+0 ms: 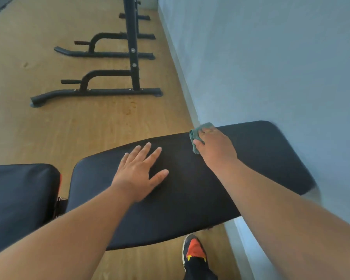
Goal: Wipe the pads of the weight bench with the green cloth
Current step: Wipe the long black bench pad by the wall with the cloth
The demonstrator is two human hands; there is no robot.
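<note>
Softly bunched, the green cloth (198,136) looked light and limp; the right hand (214,146) pressed it at the back pad's (190,195) far edge, while the left hand (139,170) lay flat, fingers spread.

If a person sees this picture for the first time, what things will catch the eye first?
First, the long black padded bench pad across the middle, with the left hand flat on it. Then the right hand pressing a small green cloth on its far edge. Behind, a black metal rack stands on the wooden floor.

Long black bench pad (190,188), green cloth (198,134) and flat left hand (138,174) on it
</note>
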